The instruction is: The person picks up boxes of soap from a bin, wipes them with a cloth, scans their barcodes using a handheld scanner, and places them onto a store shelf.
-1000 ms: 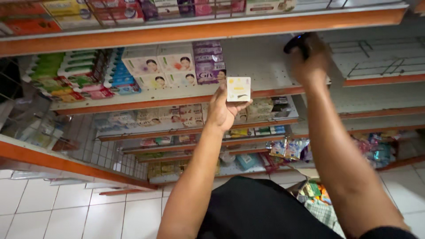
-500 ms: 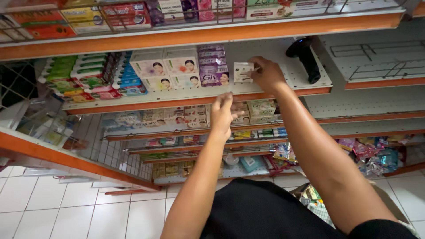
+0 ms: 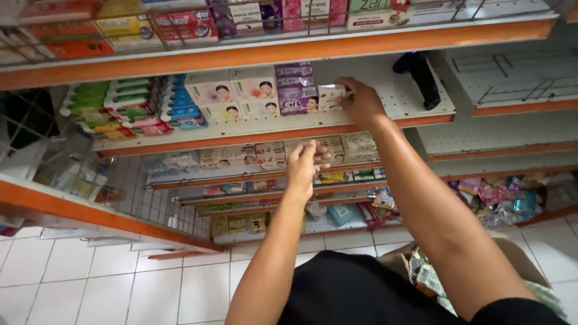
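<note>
Right hand [image 3: 361,101] reaches onto the white pegboard shelf [image 3: 415,99], fingers closed on a small white box [image 3: 332,95] set just beside the stack of purple boxes [image 3: 296,89]. Left hand [image 3: 307,164] hangs lower, in front of the next shelf down, fingers loosely curled, holding nothing. To the left of the purple stack: white boxes with faces [image 3: 236,93], then blue and green packs [image 3: 135,105]. A black tool [image 3: 421,75] stands on the same shelf, right of the hand, apart from it. Orange shelf edge [image 3: 289,51] overhead. White tiled floor [image 3: 90,277] below.
</note>
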